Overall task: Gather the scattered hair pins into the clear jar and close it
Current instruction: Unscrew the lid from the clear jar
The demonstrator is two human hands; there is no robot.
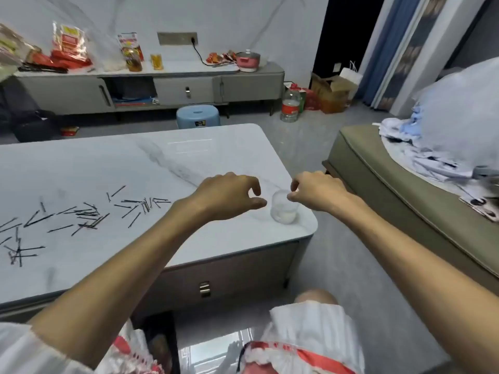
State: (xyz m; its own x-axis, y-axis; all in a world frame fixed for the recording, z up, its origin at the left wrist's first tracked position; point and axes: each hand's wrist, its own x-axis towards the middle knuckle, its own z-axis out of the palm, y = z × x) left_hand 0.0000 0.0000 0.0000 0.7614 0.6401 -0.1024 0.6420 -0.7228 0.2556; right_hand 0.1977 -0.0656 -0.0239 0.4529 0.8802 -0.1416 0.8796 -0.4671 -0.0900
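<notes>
Your jar (pixel 283 213) sits on the near right corner of the table (pixel 189 157), while the hair pins (pixel 89 214) are scattered way over on the left side, well apart from it, and your left forearm cuts across the stretch between. Left hand (pixel 229 195) hangs just beside the jar, fingers loosely curled with nothing in them. Right hand (pixel 318 190) is curled at the jar's rim, but I honestly can't tell if it's pinching anything; a couch (pixel 391 201) piled with clothes is close on that side.

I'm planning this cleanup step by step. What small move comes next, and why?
Probably close the right hand on the clear jar and bring it toward the hair pins: both hands flank the jar, the left hand holds nothing, and the pins lie far to its left.
</notes>
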